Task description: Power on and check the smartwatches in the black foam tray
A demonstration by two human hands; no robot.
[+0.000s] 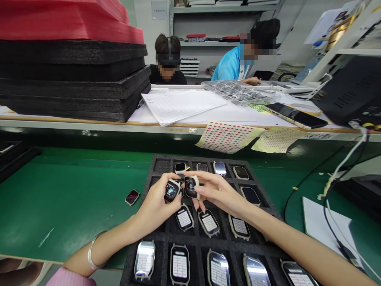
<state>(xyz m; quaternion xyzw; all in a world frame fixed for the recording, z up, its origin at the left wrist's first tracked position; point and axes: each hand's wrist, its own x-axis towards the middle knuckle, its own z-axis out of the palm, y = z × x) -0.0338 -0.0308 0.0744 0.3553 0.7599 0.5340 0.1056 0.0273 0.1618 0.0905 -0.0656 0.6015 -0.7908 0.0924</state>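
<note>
My left hand grips a smartwatch case without a strap, its screen lit with a dark picture. Close beside it, my right hand pinches a second strapless smartwatch case, also lit. Both are held above a black foam tray divided into compartments. Several more watch cases lie in the tray, among them one with a white keypad-like screen and one with a dark screen. Parts of the tray are hidden under my hands and forearms.
A single watch case lies on the green mat left of the tray. On the shelf ahead are stacked black foam sheets, papers, a clear plastic tray and a phone. Cables hang at right. Two people sit beyond.
</note>
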